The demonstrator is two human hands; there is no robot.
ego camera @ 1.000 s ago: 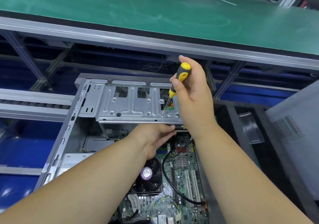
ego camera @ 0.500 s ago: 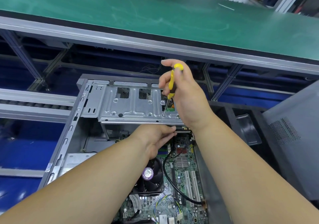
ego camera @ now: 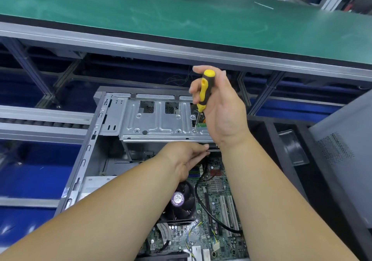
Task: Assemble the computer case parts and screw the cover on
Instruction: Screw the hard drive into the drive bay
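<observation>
1. The metal drive bracket (ego camera: 161, 119) lies across the far end of the open computer case (ego camera: 86, 156).
2. The screwdriver (ego camera: 203, 93) stands nearly upright, its tip on a screw (ego camera: 194, 131) near the bracket's near right edge.
3. The right hand (ego camera: 221, 107) curls round the yellow-black handle.
4. The left hand (ego camera: 185, 158) grips the bracket's near edge from below, just above the motherboard (ego camera: 217, 210) and fan (ego camera: 181, 202).

Green-topped bench (ego camera: 181, 15), blue floor (ego camera: 30, 180)
</observation>
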